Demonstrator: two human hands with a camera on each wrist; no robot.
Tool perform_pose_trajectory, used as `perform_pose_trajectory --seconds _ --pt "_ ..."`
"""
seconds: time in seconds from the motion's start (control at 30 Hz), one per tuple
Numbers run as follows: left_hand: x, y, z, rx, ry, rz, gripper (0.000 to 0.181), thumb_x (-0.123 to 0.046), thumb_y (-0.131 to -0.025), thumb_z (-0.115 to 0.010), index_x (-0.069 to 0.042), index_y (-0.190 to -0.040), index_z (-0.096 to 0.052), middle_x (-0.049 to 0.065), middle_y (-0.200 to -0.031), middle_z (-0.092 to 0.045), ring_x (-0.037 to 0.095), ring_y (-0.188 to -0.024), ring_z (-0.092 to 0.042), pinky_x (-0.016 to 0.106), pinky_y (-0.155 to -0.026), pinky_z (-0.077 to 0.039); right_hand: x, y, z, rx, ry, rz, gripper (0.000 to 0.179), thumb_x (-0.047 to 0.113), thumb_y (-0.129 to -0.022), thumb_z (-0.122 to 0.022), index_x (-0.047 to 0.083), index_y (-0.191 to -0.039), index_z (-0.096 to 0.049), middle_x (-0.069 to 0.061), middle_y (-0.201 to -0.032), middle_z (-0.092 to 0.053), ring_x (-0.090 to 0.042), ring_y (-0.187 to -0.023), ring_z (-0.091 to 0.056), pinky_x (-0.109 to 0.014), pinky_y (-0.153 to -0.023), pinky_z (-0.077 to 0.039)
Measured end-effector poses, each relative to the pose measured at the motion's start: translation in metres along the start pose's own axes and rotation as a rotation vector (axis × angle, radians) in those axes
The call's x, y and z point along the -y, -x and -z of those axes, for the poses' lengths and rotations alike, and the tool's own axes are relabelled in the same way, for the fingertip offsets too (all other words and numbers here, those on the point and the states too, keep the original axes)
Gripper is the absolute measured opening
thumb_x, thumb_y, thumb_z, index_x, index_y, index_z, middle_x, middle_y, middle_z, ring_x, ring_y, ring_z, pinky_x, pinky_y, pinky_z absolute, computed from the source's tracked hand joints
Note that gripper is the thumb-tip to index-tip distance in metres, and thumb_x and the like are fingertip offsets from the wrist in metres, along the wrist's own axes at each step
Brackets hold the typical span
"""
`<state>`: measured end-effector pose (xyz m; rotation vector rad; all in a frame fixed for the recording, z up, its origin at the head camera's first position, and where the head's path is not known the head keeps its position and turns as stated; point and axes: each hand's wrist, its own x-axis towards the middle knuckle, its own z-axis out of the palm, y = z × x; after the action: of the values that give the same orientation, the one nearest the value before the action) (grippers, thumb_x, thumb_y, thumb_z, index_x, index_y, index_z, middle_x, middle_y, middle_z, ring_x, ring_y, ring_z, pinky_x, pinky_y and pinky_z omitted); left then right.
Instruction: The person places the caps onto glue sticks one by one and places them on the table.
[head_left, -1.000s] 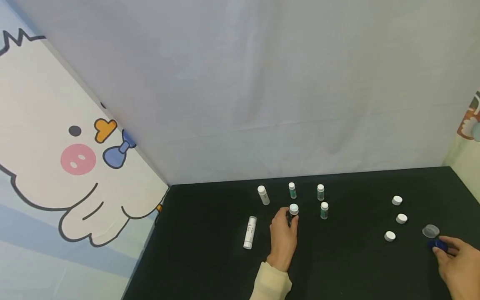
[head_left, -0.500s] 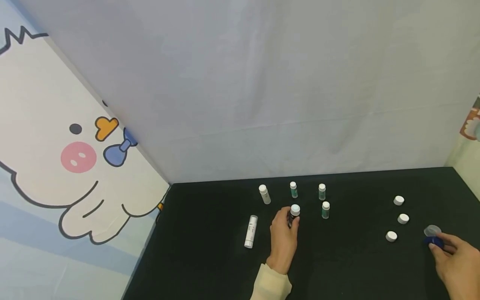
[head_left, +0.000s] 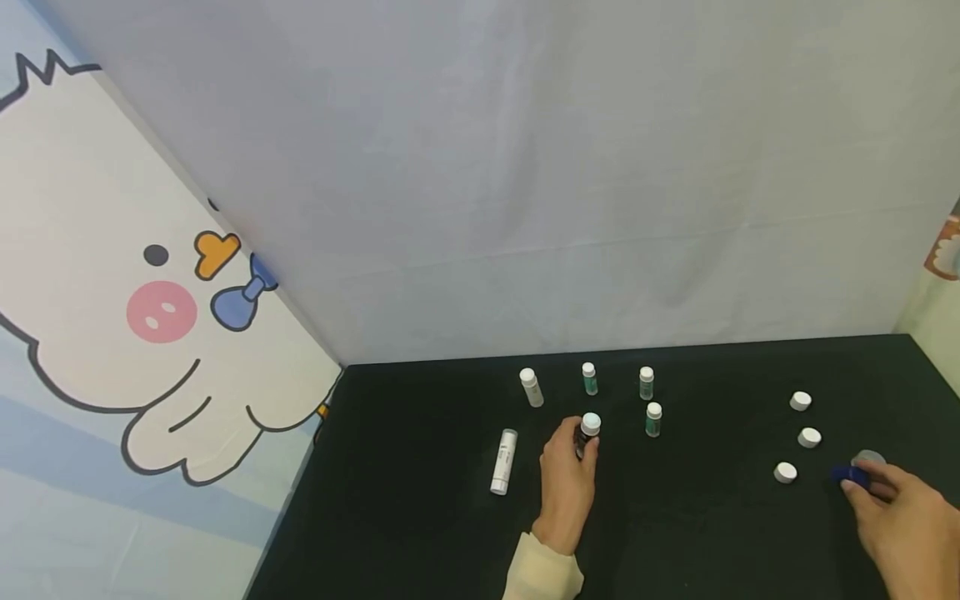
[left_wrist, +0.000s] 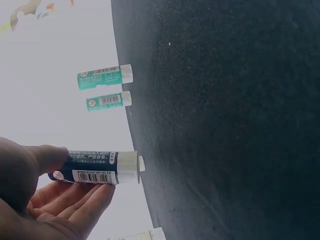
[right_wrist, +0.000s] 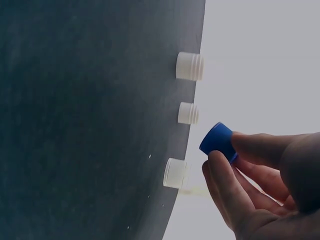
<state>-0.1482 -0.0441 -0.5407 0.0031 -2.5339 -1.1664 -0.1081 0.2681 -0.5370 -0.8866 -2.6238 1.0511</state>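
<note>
In the head view my left hand (head_left: 566, 492) grips a dark-labelled glue stick (head_left: 590, 424) by its sides, white end up. The left wrist view shows its navy label (left_wrist: 95, 167) with a barcode, and a small white knob (left_wrist: 142, 164) at the table end; whether it touches the table I cannot tell. My right hand (head_left: 903, 517) pinches a blue cap (right_wrist: 218, 142) between thumb and fingers, tilted and held off the black table. Right behind these fingers, a clear cap (head_left: 868, 457) is partly covered in the head view.
Green-labelled glue sticks (head_left: 653, 421) stand beyond my left hand, along with a pale one (head_left: 532, 388). A white glue stick (head_left: 504, 462) lies left of it. White caps (head_left: 785, 472) sit left of my right hand. A pale curtain (head_left: 600, 292) hangs behind the black table (head_left: 712, 533).
My right hand has moved left with the blue cap, now covering more of the clear cap. The left hand and its glue stick stay almost still, and the view has shifted slightly.
</note>
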Motion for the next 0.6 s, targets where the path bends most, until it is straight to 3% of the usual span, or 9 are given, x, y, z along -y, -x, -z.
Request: perform_pose_trajectory --seconds 0.2,0.6 --pt "0.0 0.003 0.001 -0.014 -0.018 -0.013 0.025 0.001 -0.091 -0.08 -0.003 -0.114 -0.071 0.009 -0.106 -0.076 0.02 -0.093 -0.074 0.037 -0.079 -0.06 0.005 0.004 0.0 0.014 0.018 0.045 0.034 -0.001 -0.097 -0.07 -0.013 -0.128 -0.062 -0.043 -0.119 -0.061 -0.059 -0.103 -0.067 -0.068 -0.095 -0.045" --pt "-0.001 0.005 0.004 -0.007 -0.001 -0.006 0.025 0.001 -0.092 -0.079 -0.004 -0.116 -0.071 0.008 -0.108 -0.075 0.021 -0.097 -0.074 0.038 -0.082 -0.061 0.016 0.009 -0.001 0.031 -0.01 0.183 0.032 0.002 -0.095 -0.074 -0.011 -0.122 -0.066 -0.04 -0.111 -0.067 -0.058 -0.097 -0.07 -0.069 -0.092 -0.043"
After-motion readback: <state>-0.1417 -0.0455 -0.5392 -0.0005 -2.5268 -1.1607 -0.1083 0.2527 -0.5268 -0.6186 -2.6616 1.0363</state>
